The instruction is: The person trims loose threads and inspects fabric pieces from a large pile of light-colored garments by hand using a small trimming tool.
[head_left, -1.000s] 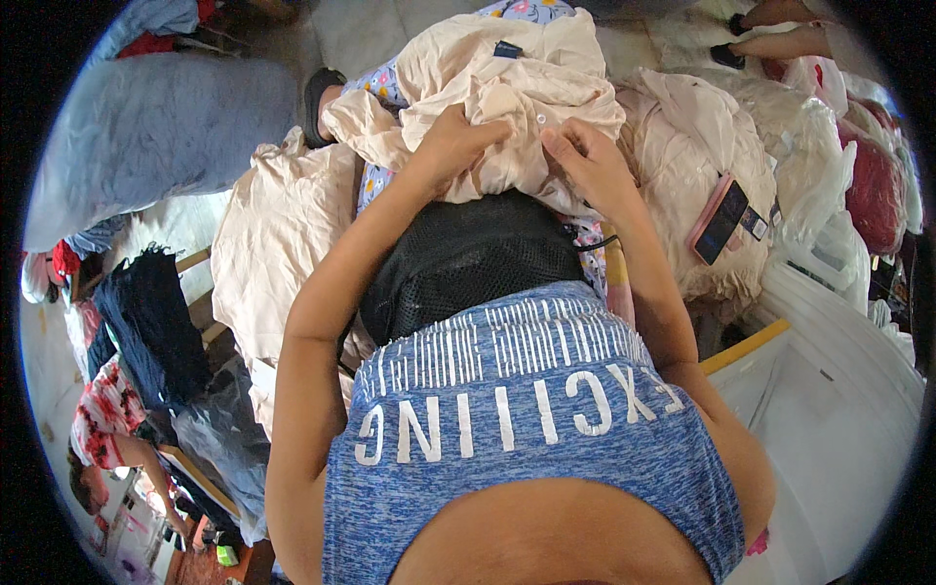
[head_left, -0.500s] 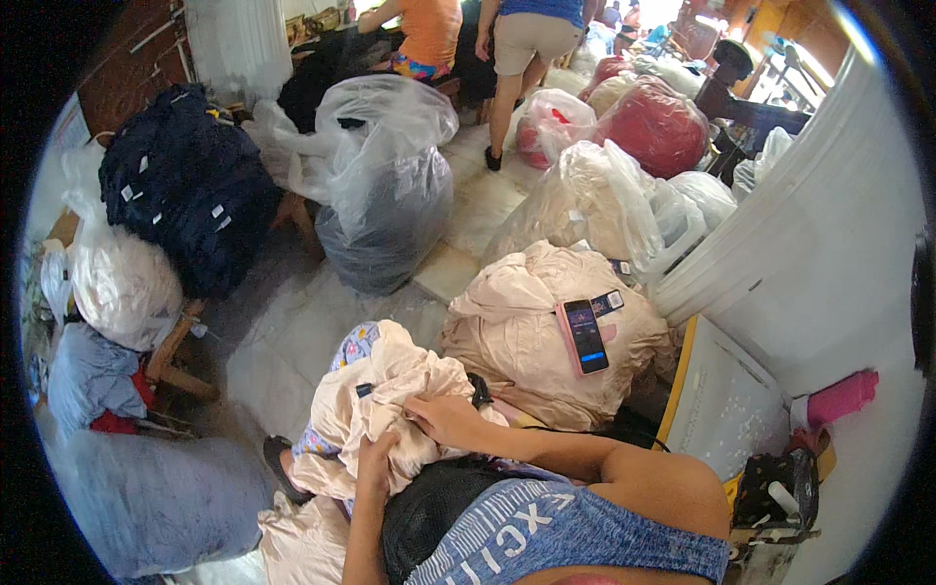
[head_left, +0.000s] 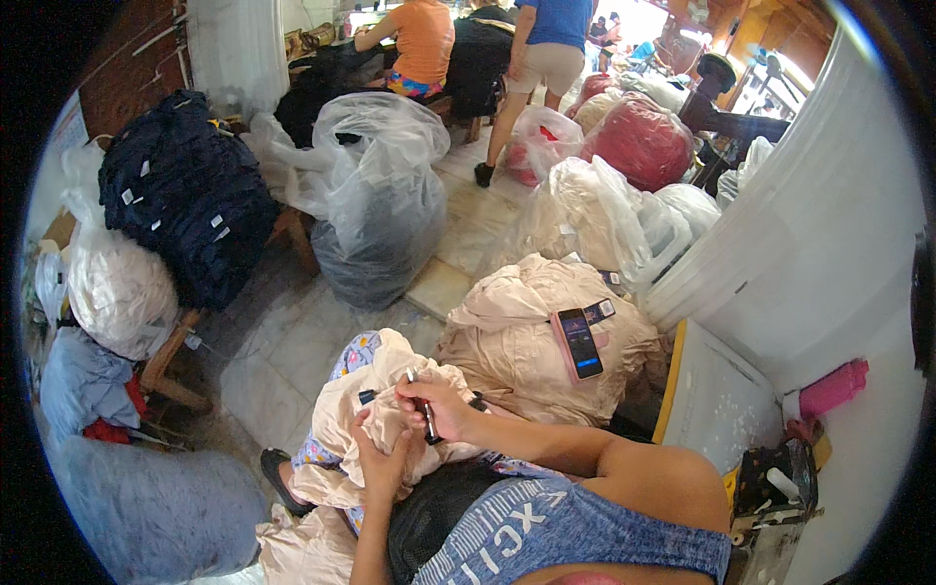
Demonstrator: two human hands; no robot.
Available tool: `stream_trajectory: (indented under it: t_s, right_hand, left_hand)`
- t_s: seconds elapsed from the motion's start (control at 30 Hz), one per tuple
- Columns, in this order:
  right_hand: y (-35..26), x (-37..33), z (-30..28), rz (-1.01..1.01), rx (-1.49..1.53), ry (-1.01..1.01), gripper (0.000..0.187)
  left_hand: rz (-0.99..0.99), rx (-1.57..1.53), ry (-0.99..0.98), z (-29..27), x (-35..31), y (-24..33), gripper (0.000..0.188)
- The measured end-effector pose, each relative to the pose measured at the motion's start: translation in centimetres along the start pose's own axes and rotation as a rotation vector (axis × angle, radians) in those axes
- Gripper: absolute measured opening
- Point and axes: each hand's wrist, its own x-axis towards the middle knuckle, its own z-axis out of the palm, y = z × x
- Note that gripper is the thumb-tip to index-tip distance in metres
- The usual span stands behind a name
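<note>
A crumpled beige garment [head_left: 341,409] with a small dark label lies across my lap, over patterned purple-and-yellow cloth. My left hand [head_left: 383,463] grips a fold of it, the fingertips partly lost in the fabric. Just above, my right hand [head_left: 444,409] is closed around a slim black-and-silver tool [head_left: 429,421] that looks like thread snips. Its pale tip sticks out past the fingers, over the cloth. Beside my right forearm rises a large heap of beige garments [head_left: 526,312], with a phone [head_left: 579,343] in a pink case lying on top.
Clear bags of dark cloth [head_left: 375,224], beige cloth [head_left: 575,210] and red cloth [head_left: 643,141] stand ahead. A navy garment pile [head_left: 185,195] and a blue-grey bundle [head_left: 161,507] are at left. One person [head_left: 421,49] sits, another [head_left: 551,58] stands. A white yellow-edged panel [head_left: 726,380] leans at right.
My right hand has risen off the garment fold and now shows the black-and-silver tool. My left hand has shifted slightly on the cloth. The standing person has moved to the right.
</note>
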Motion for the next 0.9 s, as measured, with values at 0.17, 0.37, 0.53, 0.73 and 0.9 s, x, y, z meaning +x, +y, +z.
stream_trajectory:
  t_s: [0.17,0.37,0.53,0.73,0.9]
  right_hand:
    - [1.9,0.2,0.7,-0.072,-0.052,0.051,0.014]
    - [2.2,-0.3,0.9,-0.054,-0.186,0.100,0.013]
    - [0.5,-0.2,0.1,-0.088,-0.282,0.063,0.013]
    - [0.0,0.7,0.3,-0.074,-0.272,-0.014,0.008]
    - [-2.0,0.9,0.0,0.009,-0.205,0.020,0.011]
  left_hand:
    - [-0.361,-0.268,-0.397,-0.3,-0.8,0.9,0.030]
    - [-0.426,-0.269,-0.500,-0.2,-1.7,-0.3,0.021]
    - [-0.320,-0.235,-0.619,0.6,-0.9,1.2,0.011]
    - [-0.176,0.042,-0.717,0.4,-0.8,0.9,0.013]
    - [-0.027,0.072,-0.618,0.3,-1.1,1.0,0.020]
